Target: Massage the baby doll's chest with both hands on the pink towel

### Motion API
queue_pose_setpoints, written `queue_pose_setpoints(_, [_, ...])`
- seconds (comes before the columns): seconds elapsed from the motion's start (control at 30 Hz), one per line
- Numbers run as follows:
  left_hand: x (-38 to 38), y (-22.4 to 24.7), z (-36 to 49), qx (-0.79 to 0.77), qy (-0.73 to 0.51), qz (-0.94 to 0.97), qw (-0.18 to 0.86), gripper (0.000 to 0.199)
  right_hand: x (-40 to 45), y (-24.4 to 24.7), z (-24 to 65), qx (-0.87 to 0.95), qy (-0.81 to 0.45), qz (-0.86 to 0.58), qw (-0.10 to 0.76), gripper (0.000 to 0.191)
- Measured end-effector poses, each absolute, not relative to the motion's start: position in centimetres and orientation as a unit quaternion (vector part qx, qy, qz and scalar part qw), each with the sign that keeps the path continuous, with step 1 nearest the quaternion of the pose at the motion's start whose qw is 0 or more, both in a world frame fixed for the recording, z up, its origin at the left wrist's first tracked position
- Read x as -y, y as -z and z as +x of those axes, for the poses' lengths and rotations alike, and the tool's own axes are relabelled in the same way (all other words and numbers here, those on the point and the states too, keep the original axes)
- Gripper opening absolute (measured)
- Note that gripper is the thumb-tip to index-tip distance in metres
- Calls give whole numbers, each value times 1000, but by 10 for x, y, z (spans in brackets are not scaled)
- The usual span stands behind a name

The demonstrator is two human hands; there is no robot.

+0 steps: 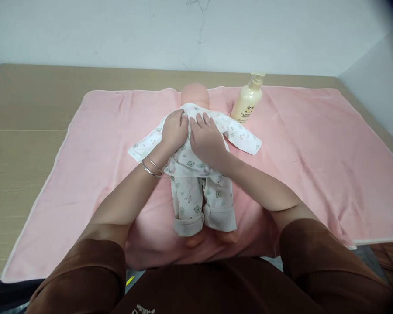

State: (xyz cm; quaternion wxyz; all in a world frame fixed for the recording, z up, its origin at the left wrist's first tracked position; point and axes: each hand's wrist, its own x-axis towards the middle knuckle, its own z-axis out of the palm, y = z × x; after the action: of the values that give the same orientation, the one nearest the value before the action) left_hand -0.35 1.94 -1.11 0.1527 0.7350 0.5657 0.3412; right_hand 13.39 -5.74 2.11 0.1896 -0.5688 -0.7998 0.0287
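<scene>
A baby doll lies front down, its bare pink head away from me, dressed in a white top and matching trousers with small animal prints. The sleeves spread out to both sides, and the feet show below rolled cuffs. My left hand rests on the left of the upper back, thumb alongside, its fingertips partly hidden. Flat on the right of the back lies my right hand, fingers stretched out and slightly apart. Neither hand visibly grips anything.
Under the doll is a pink blanket with some folds, spread over a tan table. A pale yellow pump bottle stands beyond the doll's right sleeve. At the back rises a cracked white wall.
</scene>
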Motion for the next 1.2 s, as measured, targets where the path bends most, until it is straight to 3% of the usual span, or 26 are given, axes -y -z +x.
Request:
queue_pose_setpoints(0.17, [7, 18, 8, -521, -353, 768, 113, 56, 17, -20, 163, 751, -108, -609, 232, 58])
queue_pose_setpoints(0.27, [17, 15, 13, -510, -354, 779, 84, 54, -2, -16, 178, 737, -132, -628, 214, 68])
queue_pose_setpoints(0.43, [-7, 7, -1, -543, -359, 747, 133, 38, 23, -21, 167, 779, -36, -599, 180, 60])
queue_pose_setpoints(0.57, [-23, 13, -9, -555, -356, 736, 155, 52, 38, -35, 161, 771, -10, -618, 153, 49])
queue_pose_setpoints(0.73, [-7, 16, 2, -535, -333, 766, 125, 66, 8, -34, 178, 752, -83, -623, 199, 50])
queue_pose_setpoints(0.93, [-13, 9, 0, -557, -323, 755, 123, 39, 13, -23, 172, 770, -59, -614, 164, 64])
queue_pose_setpoints(1.07, [-24, 14, -3, -558, -315, 757, 129, 48, 23, -22, 165, 774, -9, -608, 176, 64])
queue_pose_setpoints(1.2, [-11, 19, 5, -536, -322, 773, 108, 60, 6, -23, 177, 755, -89, -624, 182, 63])
